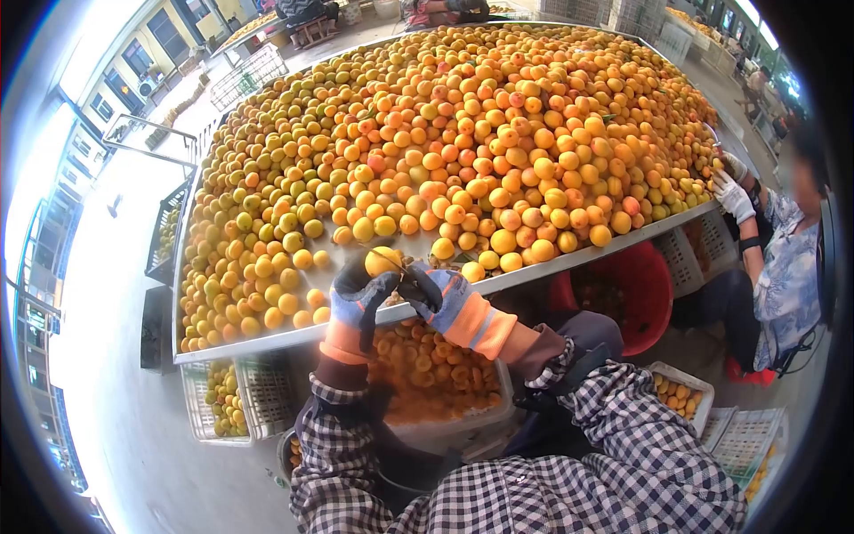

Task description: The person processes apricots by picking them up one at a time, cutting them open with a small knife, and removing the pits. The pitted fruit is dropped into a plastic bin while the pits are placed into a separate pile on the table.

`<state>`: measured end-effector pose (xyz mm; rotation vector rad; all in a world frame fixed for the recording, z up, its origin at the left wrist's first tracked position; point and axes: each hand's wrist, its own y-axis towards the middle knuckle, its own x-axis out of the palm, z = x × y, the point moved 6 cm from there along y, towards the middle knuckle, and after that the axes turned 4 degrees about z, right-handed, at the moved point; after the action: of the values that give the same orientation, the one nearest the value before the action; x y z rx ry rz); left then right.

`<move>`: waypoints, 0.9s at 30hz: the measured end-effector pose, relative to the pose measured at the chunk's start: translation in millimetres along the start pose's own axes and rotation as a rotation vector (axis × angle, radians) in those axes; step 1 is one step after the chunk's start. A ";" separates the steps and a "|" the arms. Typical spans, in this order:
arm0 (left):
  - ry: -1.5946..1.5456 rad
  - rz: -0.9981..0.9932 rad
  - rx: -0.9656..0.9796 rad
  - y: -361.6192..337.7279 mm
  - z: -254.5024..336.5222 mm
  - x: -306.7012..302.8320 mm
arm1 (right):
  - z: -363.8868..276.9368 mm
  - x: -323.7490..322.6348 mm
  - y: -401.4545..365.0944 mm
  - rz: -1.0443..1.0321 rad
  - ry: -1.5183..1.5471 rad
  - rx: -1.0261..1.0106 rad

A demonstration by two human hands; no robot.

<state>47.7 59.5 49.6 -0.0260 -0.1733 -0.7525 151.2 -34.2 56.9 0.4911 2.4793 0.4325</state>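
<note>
Open-sided work hall, seen from the head camera: a long metal table (267, 341) carries a heap of fruit (498, 133), orange and yellow, right up to its rim. At the near edge the gloved left hand (358, 298) is closed around one yellow fruit (383, 260), held just above the rim. The right hand (434, 292), also gloved, is curled just beside it; whether it grips anything I cannot tell. Below the hands stands a tub (454, 423) of orange fruit pieces. To the right, a co-worker's white-gloved hand (732, 196) rests at the heap. The held fruit looks light, soft and easily bruised, so it is best cradled around its middle with gentle pressure.
</note>
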 end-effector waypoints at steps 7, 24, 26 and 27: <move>-0.216 0.070 -0.019 -5.0 -8.2 21.4 | 12.5 7.7 -1.4 0.009 0.001 0.081; -0.259 0.257 -0.164 -1.6 -39.3 15.7 | 26.1 21.8 -2.3 -0.098 -0.142 0.207; -0.278 0.237 -0.193 -2.6 -47.3 13.4 | 29.2 25.2 -3.2 -0.092 -0.166 0.203; -0.239 0.256 -0.196 -2.5 -45.8 12.7 | 29.5 25.4 -2.3 -0.085 -0.194 0.192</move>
<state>61.8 45.1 6.5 -0.3196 -0.3171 -0.5064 148.3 -19.5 20.9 0.4774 2.3533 0.1073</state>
